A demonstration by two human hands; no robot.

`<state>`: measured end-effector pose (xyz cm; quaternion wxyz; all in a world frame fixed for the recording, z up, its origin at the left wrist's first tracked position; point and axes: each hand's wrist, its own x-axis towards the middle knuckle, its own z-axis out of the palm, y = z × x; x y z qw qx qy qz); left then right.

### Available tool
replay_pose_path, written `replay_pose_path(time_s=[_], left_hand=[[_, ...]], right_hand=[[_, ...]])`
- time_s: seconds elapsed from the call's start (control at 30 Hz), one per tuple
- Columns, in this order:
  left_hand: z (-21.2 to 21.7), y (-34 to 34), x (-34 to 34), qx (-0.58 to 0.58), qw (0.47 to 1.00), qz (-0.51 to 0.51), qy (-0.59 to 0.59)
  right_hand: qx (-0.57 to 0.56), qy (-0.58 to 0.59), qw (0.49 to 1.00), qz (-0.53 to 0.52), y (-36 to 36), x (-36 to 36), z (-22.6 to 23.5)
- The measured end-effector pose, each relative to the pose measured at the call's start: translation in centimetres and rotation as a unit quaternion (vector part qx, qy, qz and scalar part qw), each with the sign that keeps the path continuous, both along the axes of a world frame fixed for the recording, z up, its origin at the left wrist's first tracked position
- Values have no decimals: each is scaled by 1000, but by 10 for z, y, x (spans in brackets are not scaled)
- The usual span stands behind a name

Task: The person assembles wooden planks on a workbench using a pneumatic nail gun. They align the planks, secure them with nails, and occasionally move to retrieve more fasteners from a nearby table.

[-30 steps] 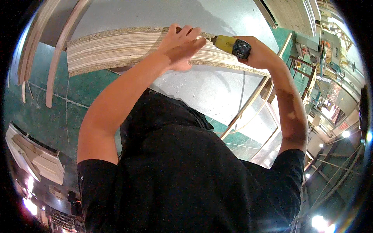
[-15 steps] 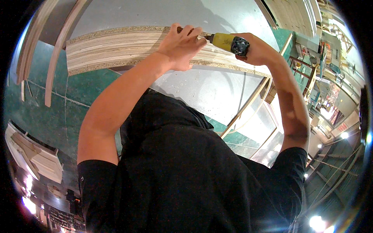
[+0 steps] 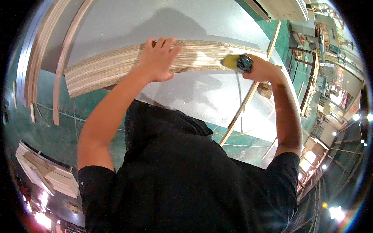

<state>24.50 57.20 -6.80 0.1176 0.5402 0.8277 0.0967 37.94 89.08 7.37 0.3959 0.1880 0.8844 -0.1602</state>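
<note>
My left hand lies across a row of pale wooden strips packed side by side. Its fingers are spread over the far edge and the thumb is at the near edge. Further right, my right hand is closed on a yellow-green and black power drill, its rounded black back end turned up toward me. The drill is over the right part of the strips. Its tip is hidden, so I cannot tell whether it touches the wood.
Beneath the strips is a grey panel surface. Long wooden battens stick out at the left, and a thin wooden strip crosses at the right. More stacked boards are at the far right. Below is a green floor.
My left hand has moved left along the strips, its fingers spread wider. The drill in my right hand has shifted slightly right and nearer, away from my left hand. The whole view has shifted.
</note>
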Motion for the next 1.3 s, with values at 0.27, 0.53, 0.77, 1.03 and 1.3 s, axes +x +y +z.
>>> replay_pose_path(time_s=[0.27, 0.53, 0.77, 1.03, 1.3], left_hand=[[24, 37, 17, -25, 999, 32, -25], [31, 229, 101, 3, 996, -84, -17], [4, 293, 130, -6, 999, -45, -6], [-8, 314, 134, 13, 999, -28, -7], [-12, 313, 133, 49, 998, -25, -15]], right_hand=[[-6, -70, 997, 25, 104, 105, 8], [44, 88, 994, 52, 160, 144, 9], [35, 96, 991, 89, 188, 144, 2], [-21, 108, 986, 127, 229, 145, -25], [-39, 78, 989, 117, 230, 138, -22]])
